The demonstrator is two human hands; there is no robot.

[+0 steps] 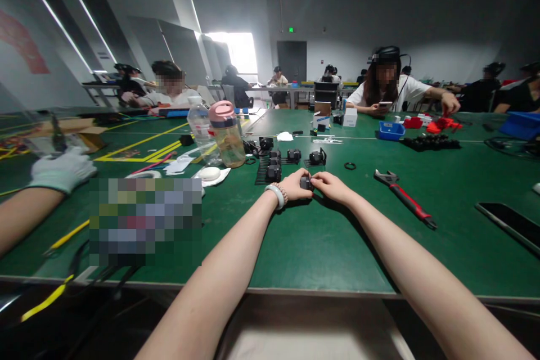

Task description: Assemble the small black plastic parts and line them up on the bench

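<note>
Both hands meet over the green table, at a small dark part. My left hand is closed round that part, with a bracelet and a bangle on its wrist. The fingertips of my right hand are pinched at the part's right side. Just beyond my hands lie several black parts, among them a black fitting and another one. A stack of black pieces lies past my left hand. A black ring is on the table to the right.
An adjustable wrench and a phone lie to the right. A pink-lidded bottle stands at the left. A co-worker's gloved hand is at far left. A person sits opposite, near a blue tray.
</note>
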